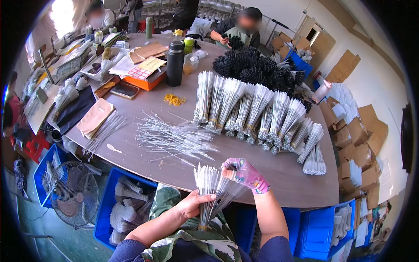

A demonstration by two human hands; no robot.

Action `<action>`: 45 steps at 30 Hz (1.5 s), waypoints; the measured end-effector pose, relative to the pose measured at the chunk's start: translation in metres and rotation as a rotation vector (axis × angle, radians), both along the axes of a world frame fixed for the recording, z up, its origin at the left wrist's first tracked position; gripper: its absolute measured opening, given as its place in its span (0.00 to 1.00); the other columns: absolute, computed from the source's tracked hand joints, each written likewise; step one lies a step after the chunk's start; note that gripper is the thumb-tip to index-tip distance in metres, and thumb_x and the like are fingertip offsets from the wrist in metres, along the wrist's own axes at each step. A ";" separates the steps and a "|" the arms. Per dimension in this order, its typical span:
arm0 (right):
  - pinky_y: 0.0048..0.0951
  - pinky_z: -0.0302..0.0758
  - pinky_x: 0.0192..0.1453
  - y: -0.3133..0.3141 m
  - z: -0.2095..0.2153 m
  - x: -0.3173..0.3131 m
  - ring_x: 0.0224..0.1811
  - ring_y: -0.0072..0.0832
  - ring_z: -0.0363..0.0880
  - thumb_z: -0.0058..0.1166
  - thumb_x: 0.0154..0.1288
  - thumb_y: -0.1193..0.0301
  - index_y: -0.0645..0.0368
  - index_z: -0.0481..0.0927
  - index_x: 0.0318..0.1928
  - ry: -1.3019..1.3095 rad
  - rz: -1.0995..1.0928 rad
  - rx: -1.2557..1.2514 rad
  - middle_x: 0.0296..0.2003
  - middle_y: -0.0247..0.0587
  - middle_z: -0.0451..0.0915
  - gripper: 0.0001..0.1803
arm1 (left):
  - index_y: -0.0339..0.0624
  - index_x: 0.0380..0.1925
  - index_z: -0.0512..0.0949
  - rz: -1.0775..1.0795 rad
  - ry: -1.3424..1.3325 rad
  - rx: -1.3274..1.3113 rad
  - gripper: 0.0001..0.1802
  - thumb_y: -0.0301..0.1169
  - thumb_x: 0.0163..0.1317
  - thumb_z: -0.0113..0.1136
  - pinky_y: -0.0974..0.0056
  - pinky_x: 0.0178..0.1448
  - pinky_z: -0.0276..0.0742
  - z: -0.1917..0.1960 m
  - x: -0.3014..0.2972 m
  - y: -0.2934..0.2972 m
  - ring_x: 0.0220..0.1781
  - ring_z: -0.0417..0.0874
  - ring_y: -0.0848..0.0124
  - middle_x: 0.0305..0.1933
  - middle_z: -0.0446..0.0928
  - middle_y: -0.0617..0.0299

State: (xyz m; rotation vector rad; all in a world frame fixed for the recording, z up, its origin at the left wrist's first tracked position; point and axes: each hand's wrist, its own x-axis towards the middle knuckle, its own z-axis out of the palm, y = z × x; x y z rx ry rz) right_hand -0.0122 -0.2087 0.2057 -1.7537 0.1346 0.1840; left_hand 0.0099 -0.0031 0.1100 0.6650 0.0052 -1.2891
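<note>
My left hand is wrapped round a bundle of thin wire brushes with white bristles, held upright over my lap at the table's front edge. Some of these brushes fan out to the right. Close by their upper ends is my right hand, in a pink patterned glove with bare fingertips. Its fingers are curled and pressed together; what lies between them is hidden. On the table just beyond, loose wire brushes are strewn in a flat heap. Behind my right hand stand several tied bundles of white brushes in rows.
Black brushes are piled beyond the white bundles, where another person sits. A black flask, yellow rubber bands and a phone lie farther left. Blue bins and a fan stand below the table.
</note>
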 end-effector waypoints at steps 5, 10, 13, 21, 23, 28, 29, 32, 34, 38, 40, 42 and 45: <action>0.20 0.72 0.42 0.003 -0.004 0.008 0.37 0.16 0.74 0.57 0.56 0.79 0.62 0.76 0.38 -0.045 0.049 -0.003 0.34 0.30 0.77 0.08 | 0.37 0.49 0.71 0.034 -0.015 0.001 0.25 0.29 0.52 0.67 0.62 0.50 0.73 0.010 0.004 0.001 0.44 0.76 0.70 0.42 0.76 0.61; 0.27 0.69 0.58 0.003 0.006 0.013 0.49 0.24 0.74 0.51 0.57 0.83 0.64 0.71 0.54 -0.081 0.190 0.063 0.50 0.37 0.75 0.22 | 0.36 0.50 0.69 0.081 -0.089 -0.011 0.29 0.31 0.49 0.69 0.63 0.53 0.71 0.022 0.008 0.000 0.46 0.75 0.70 0.43 0.75 0.61; 0.26 0.70 0.55 0.007 0.021 0.013 0.48 0.23 0.74 0.50 0.57 0.83 0.64 0.73 0.51 -0.071 0.255 -0.031 0.45 0.36 0.77 0.19 | 0.36 0.51 0.68 0.054 -0.077 -0.013 0.31 0.30 0.47 0.70 0.63 0.56 0.69 0.023 0.012 0.000 0.48 0.74 0.68 0.45 0.74 0.61; 0.17 0.65 0.38 0.002 0.009 -0.003 0.35 0.15 0.70 0.65 0.49 0.71 0.57 0.70 0.25 0.109 0.106 0.090 0.30 0.32 0.74 0.14 | 0.37 0.48 0.70 0.039 -0.037 -0.049 0.27 0.28 0.47 0.70 0.64 0.51 0.72 0.004 0.008 0.012 0.43 0.75 0.71 0.41 0.75 0.61; 0.17 0.67 0.39 0.005 0.000 0.004 0.37 0.15 0.70 0.65 0.49 0.73 0.58 0.73 0.29 0.188 0.033 -0.166 0.32 0.32 0.74 0.12 | 0.38 0.47 0.71 0.050 -0.053 -0.024 0.25 0.26 0.48 0.69 0.65 0.47 0.74 0.006 0.007 0.010 0.40 0.76 0.71 0.40 0.75 0.61; 0.20 0.70 0.45 0.016 0.006 0.001 0.41 0.17 0.71 0.63 0.51 0.78 0.60 0.74 0.45 0.011 0.020 0.030 0.38 0.27 0.73 0.19 | 0.38 0.47 0.71 0.084 -0.019 -0.052 0.24 0.25 0.48 0.68 0.64 0.49 0.73 0.018 0.008 0.011 0.41 0.76 0.71 0.41 0.75 0.61; 0.21 0.70 0.45 0.014 0.003 -0.001 0.41 0.18 0.72 0.63 0.51 0.78 0.60 0.74 0.44 -0.018 0.012 0.076 0.38 0.28 0.73 0.19 | 0.38 0.47 0.71 0.087 -0.016 -0.063 0.24 0.26 0.49 0.68 0.65 0.49 0.73 0.016 0.007 0.009 0.41 0.76 0.71 0.41 0.75 0.61; 0.22 0.70 0.46 0.011 0.003 -0.004 0.42 0.19 0.72 0.64 0.50 0.79 0.60 0.74 0.44 -0.062 0.006 0.107 0.37 0.28 0.73 0.19 | 0.38 0.49 0.70 0.063 -0.007 -0.076 0.25 0.25 0.49 0.67 0.64 0.51 0.73 0.010 0.008 0.008 0.43 0.76 0.70 0.42 0.75 0.61; 0.23 0.70 0.46 0.012 0.006 -0.005 0.41 0.20 0.72 0.63 0.50 0.79 0.60 0.74 0.44 0.022 -0.024 0.129 0.36 0.28 0.73 0.19 | 0.37 0.47 0.72 0.075 -0.015 -0.045 0.22 0.23 0.50 0.66 0.65 0.52 0.72 0.012 0.006 0.006 0.43 0.77 0.72 0.41 0.77 0.62; 0.23 0.70 0.45 0.019 0.017 -0.008 0.41 0.20 0.72 0.63 0.50 0.79 0.60 0.74 0.41 -0.014 -0.023 0.096 0.36 0.28 0.73 0.16 | 0.37 0.46 0.72 0.076 -0.029 -0.012 0.22 0.23 0.49 0.67 0.66 0.51 0.73 0.012 0.004 0.003 0.43 0.77 0.73 0.41 0.77 0.63; 0.22 0.68 0.42 0.009 0.006 -0.010 0.38 0.20 0.71 0.63 0.51 0.78 0.59 0.73 0.35 -0.044 0.032 0.246 0.33 0.28 0.72 0.12 | 0.37 0.47 0.72 0.055 -0.069 0.000 0.24 0.23 0.49 0.68 0.66 0.51 0.72 0.011 0.004 0.002 0.43 0.77 0.73 0.42 0.77 0.62; 0.20 0.66 0.38 -0.002 0.002 -0.009 0.34 0.17 0.70 0.63 0.51 0.77 0.57 0.71 0.30 -0.042 0.104 0.330 0.30 0.28 0.71 0.11 | 0.37 0.48 0.71 0.035 -0.109 0.010 0.25 0.23 0.48 0.68 0.66 0.52 0.72 0.014 0.002 0.000 0.44 0.77 0.74 0.42 0.77 0.62; 0.20 0.67 0.37 0.004 0.008 -0.003 0.33 0.15 0.69 0.62 0.52 0.76 0.58 0.72 0.31 0.135 0.028 0.038 0.29 0.27 0.71 0.10 | 0.36 0.49 0.69 0.050 -0.171 -0.021 0.27 0.23 0.49 0.68 0.66 0.53 0.72 0.019 0.001 0.000 0.44 0.77 0.72 0.42 0.76 0.62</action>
